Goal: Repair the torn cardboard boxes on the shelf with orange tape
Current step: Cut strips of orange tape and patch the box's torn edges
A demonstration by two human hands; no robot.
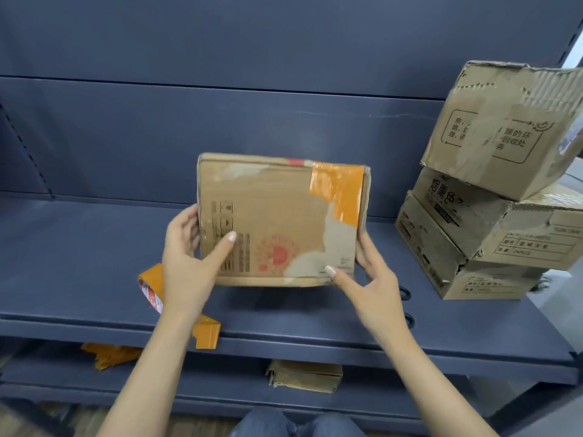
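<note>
Across the width of the scene runs a dark blue metal shelf (94, 247), its back panel rising far behind and its near lip running left to right below the hands; left of centre the board lies bare, giving open room to move. At the far right a stack of cardboard boxes (492, 222) sits at the shelf's right end, the top one tilted and ragged along its upper edge, well apart from the box in hand. At centre a flat cardboard box (277, 222) is held upright above the shelf board, its broad face toward the camera, with orange tape (339, 190) patched over its upper right corner and pale torn patches below that. On a lower shelf lie a smaller box (304, 375) and crumpled orange scraps (108, 356). An orange tape roll (151, 290) stands just behind the left wrist, with a loose strip (206, 334) hanging over the near lip. The left hand (189, 257) grips the box's left edge, thumb laid on the front face, fingers curled behind. The right hand (370, 272) grips the lower right corner, thumb tip on the face, fingers wrapped round the right edge.
</note>
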